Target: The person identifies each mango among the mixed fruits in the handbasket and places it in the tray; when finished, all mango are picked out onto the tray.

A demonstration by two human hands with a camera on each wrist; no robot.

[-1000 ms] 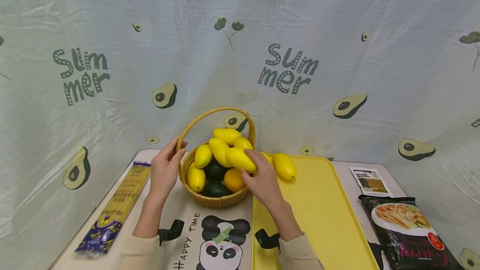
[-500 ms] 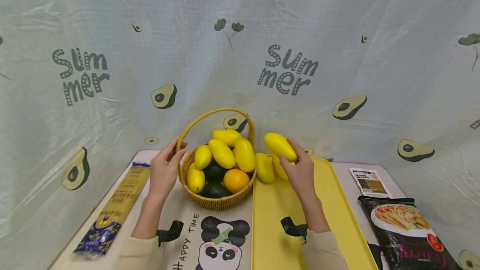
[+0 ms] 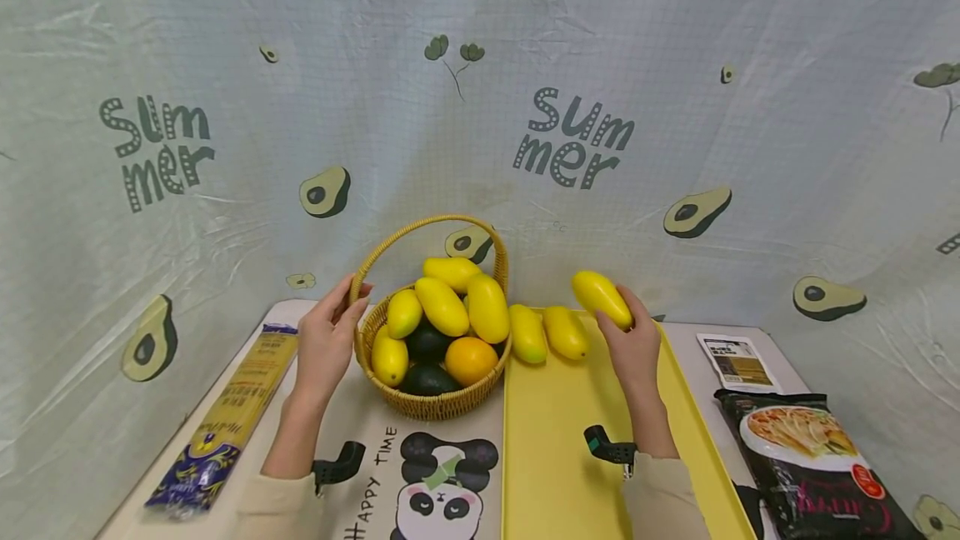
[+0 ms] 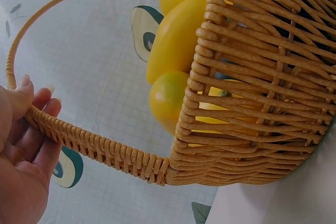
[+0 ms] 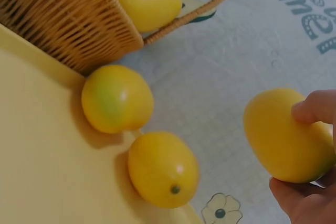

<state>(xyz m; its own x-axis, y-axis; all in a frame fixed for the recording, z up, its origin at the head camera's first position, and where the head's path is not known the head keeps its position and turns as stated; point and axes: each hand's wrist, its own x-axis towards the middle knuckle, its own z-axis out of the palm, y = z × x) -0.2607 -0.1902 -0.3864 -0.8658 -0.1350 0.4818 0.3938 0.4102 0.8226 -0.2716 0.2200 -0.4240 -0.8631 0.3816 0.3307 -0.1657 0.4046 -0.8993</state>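
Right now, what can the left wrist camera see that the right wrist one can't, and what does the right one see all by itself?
Only the left wrist view: the left grip holding the handle.

Only the right wrist view: the right grip holding a yellow fruit, and the tray with two loose fruits at its edge.

Both: the basket, fruits inside it, its handle and the printed sheet.

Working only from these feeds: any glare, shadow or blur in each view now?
Head view: pale sheen on the printed sheet, long packet blurry at its near end; left wrist view: basket weave fairly crisp; right wrist view: highlights on both fruits on the tray, soft shadows beside them, held fruit duller.
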